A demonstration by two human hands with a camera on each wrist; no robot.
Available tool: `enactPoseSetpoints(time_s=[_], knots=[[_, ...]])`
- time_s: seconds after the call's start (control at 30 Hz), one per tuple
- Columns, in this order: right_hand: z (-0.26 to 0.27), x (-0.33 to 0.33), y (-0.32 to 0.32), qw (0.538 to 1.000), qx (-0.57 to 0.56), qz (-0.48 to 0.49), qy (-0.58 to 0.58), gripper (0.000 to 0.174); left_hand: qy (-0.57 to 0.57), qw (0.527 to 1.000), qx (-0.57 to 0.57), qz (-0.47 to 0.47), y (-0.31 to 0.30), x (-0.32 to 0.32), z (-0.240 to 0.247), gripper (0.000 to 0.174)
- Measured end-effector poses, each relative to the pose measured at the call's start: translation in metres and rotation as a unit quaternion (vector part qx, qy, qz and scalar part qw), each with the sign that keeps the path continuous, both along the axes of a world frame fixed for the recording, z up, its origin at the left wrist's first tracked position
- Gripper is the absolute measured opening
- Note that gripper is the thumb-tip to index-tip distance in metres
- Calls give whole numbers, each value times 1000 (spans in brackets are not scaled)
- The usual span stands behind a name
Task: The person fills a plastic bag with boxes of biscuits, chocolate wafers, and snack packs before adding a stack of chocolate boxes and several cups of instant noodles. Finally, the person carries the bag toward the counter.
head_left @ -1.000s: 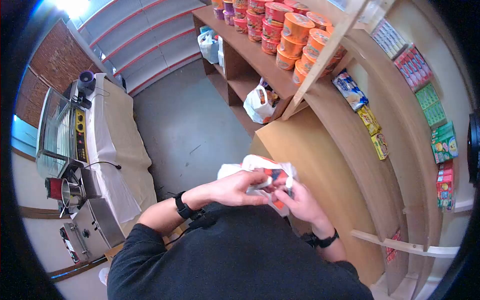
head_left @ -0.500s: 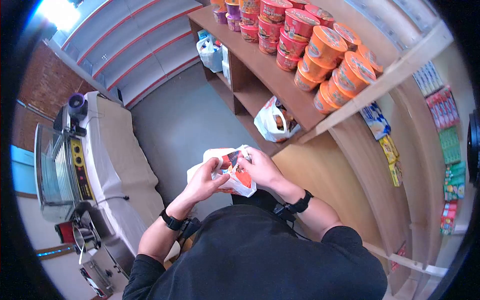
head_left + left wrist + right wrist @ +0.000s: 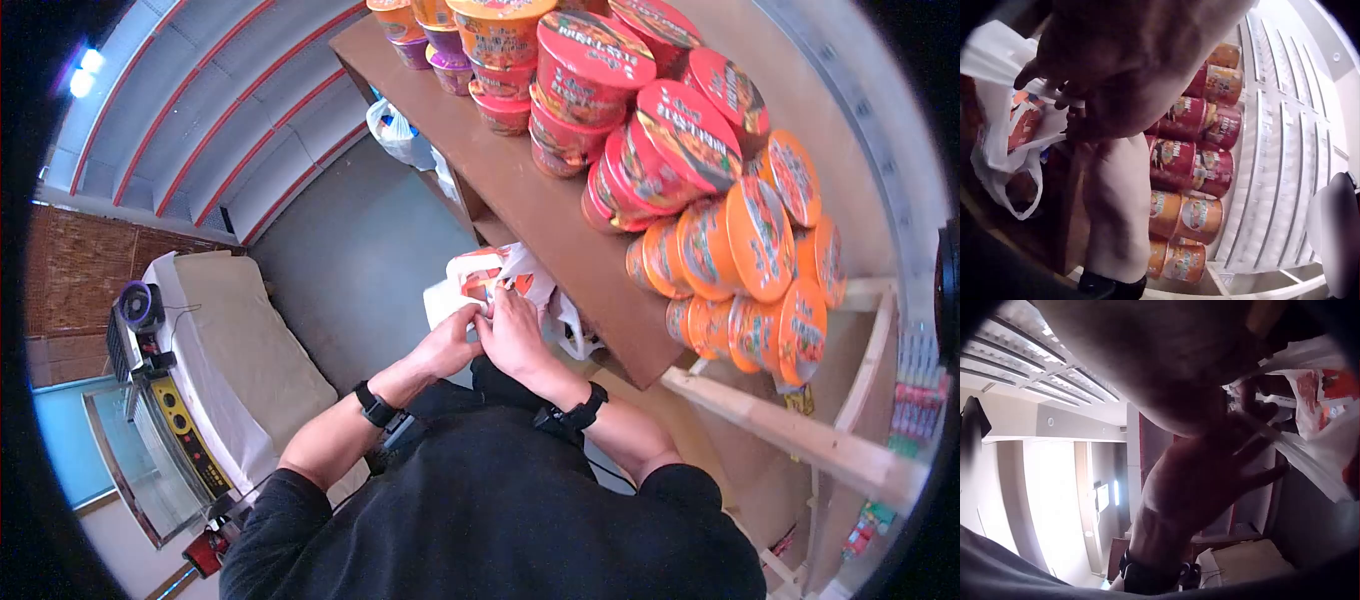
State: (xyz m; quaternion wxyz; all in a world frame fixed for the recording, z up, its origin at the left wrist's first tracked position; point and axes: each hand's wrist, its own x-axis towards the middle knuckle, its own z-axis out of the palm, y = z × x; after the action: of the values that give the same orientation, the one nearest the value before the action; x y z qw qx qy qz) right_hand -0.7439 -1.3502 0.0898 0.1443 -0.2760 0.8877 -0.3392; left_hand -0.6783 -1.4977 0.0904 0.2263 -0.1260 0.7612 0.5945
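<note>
In the head view a white plastic bag (image 3: 440, 300) with red-orange print hangs in front of the body, held by both hands. My left hand (image 3: 445, 347) grips its gathered handle from the left. Right beside it, my right hand (image 3: 514, 338) pinches the bag's upper edge, the two hands nearly meeting. In the left wrist view, the bag's mouth shows orange-red packaging (image 3: 1024, 128) inside. The right wrist view has the stretched handle of the bag (image 3: 1300, 459) running to the fingers. The hands hide part of the handles.
A brown shelf unit (image 3: 600, 300) carries stacked red noodle cups (image 3: 680, 140) and orange noodle cups (image 3: 760, 240). Another white bag (image 3: 575, 335) sits in its lower compartment. To the left stands a cloth-covered table (image 3: 240, 330) with a glass display case (image 3: 150, 450). A wooden rail (image 3: 800, 430) crosses at right.
The body has turned and come closer to the noodle-cup shelf. Both hands, which were apart at the bag's open mouth, have drawn together at its handles.
</note>
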Motion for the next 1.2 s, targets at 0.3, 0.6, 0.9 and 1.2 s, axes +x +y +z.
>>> enactPoseSetpoints(time_s=[0.3, 0.6, 0.9, 1.2], knots=[[-29, -73, -38, 970, -75, -79, -218, 33, 5, 998, -23, -49, -50, -105, -39, 59], [-41, -95, -61, 949, -106, -137, -265, 32, -29, 980, 51, -192, -117, -162, -42, 59], [-17, -113, -113, 948, -51, -201, -243, 40, -68, 935, 79, -340, -168, -178, -20, 68], [-24, -113, -130, 967, -104, -166, -162, 52, -135, 944, 247, -175, -162, -178, -28, 54]])
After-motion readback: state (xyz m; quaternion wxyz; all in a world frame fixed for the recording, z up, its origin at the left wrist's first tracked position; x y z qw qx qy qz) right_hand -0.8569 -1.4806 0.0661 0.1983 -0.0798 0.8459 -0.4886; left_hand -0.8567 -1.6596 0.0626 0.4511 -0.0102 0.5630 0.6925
